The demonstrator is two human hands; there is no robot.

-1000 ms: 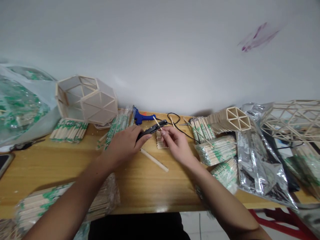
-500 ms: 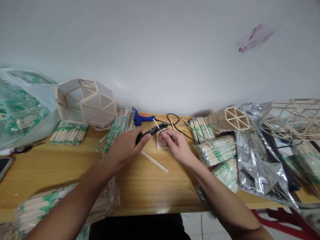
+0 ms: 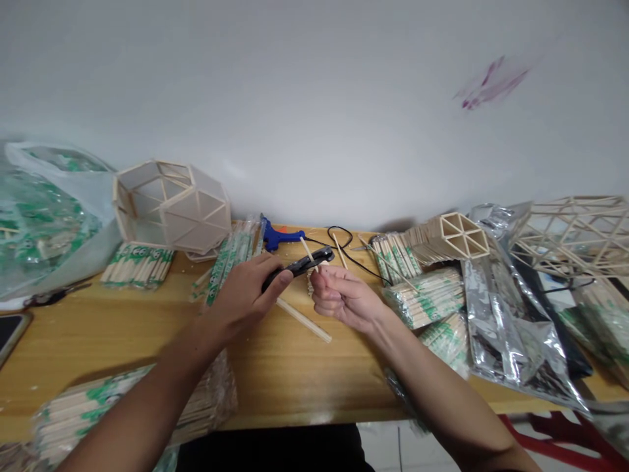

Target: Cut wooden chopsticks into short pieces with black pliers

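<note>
My left hand point(image 3: 248, 286) is wrapped around a black plier-like cutter point(image 3: 301, 264), its head pointing right. A thin wooden stick point(image 3: 305, 247) sticks up at the cutter's jaws. Just right of the jaws, my right hand point(image 3: 348, 298) has its fingers curled and thumb pressed in, pinching the stick's lower part, which they mostly hide. Behind this hand, a small stack of short sticks point(image 3: 310, 286) shows only in part. Below the cutter, pale wooden sticks point(image 3: 304, 320) lie slantwise on the wooden table point(image 3: 314, 387).
A blue glue gun point(image 3: 282, 236) with a black cord lies by the wall. Green-printed stick bundles point(image 3: 137, 263) flank both sides, with more packs point(image 3: 427, 298) at right. Lattice stick frames point(image 3: 171, 206) stand at the back. A phone point(image 3: 12, 334) rests at the left edge.
My right hand has turned and curled its fingers more tightly beside the cutter. The cutter's head has shifted slightly right and down, with my left hand still around it.
</note>
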